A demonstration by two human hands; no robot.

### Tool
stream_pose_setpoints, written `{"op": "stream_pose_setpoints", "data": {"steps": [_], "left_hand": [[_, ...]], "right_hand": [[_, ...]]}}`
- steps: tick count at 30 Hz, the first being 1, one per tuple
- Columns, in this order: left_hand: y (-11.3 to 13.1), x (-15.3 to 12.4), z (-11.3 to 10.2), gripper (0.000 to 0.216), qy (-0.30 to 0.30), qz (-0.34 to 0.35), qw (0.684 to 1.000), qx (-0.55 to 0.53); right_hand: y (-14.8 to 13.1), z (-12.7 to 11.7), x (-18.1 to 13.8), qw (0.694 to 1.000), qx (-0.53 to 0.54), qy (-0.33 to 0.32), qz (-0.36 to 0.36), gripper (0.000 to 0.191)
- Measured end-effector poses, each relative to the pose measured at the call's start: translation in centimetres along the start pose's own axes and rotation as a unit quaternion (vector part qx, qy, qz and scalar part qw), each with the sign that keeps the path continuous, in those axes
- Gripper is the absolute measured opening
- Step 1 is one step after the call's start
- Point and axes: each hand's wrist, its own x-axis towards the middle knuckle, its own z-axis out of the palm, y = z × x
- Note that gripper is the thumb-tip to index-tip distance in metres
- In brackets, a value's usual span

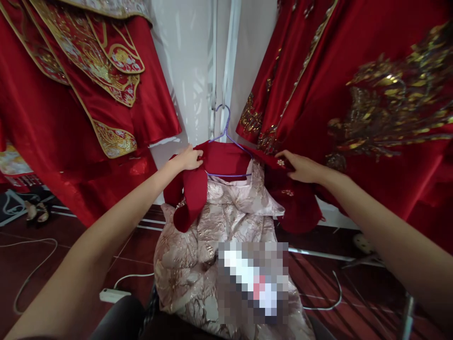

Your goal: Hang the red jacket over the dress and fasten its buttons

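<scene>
A dark red jacket [191,193] hangs on a purple wire hanger [226,134] over a pale pink brocade garment [226,212]. My left hand [189,158] pinches the jacket's left shoulder, fingers closed on the cloth. My right hand [300,167] lies on the jacket's right shoulder with fingers curled over the fabric near small embroidered flowers. The hanger's hook sits against a white vertical pole [221,61].
Red robes with gold embroidery hang at the left [88,85] and right [371,104]. The floor is dark red tile [134,250] with white cables and a white power strip [113,295]. Shoes [37,211] lie at the far left. A pixelated patch covers part of the pink garment.
</scene>
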Motion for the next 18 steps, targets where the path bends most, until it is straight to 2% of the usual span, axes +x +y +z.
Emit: {"op": "stream_pose_setpoints", "data": {"steps": [2,4,6,8,12,15,18], "left_hand": [[0.3,-0.2,-0.4,0.028,-0.015,0.043,0.999,-0.02],[0.7,-0.4,-0.6,0.03,-0.025,0.062,0.997,-0.027],[1.2,-0.6,-0.5,0.035,-0.035,0.035,0.999,-0.022],[1.7,-0.7,-0.3,0.041,-0.051,-0.01,0.998,-0.024],[1.9,-0.6,0.0,0.044,-0.061,-0.063,0.995,-0.043],[2.1,-1.4,0.2,0.038,-0.008,-0.077,0.996,-0.04],[3.8,-3.4,1.1,0.031,0.146,-0.097,0.984,-0.028]], "right_hand": [[-1.0,0.7,0.0,0.997,0.04,0.061,-0.031,0.051],[-2.6,1.8,0.6,0.992,0.075,0.106,0.007,0.047],[-5.0,2.9,1.4,0.983,0.118,0.141,0.023,0.04],[-8.2,3.9,2.1,0.972,0.148,0.184,0.01,0.019],[-14.6,5.0,1.7,0.948,0.247,0.155,-0.125,0.015],[-16.1,5.8,0.4,0.933,0.307,0.137,-0.127,0.018],[-14.8,7.3,-0.5,0.914,0.374,0.138,-0.071,0.026]]}}
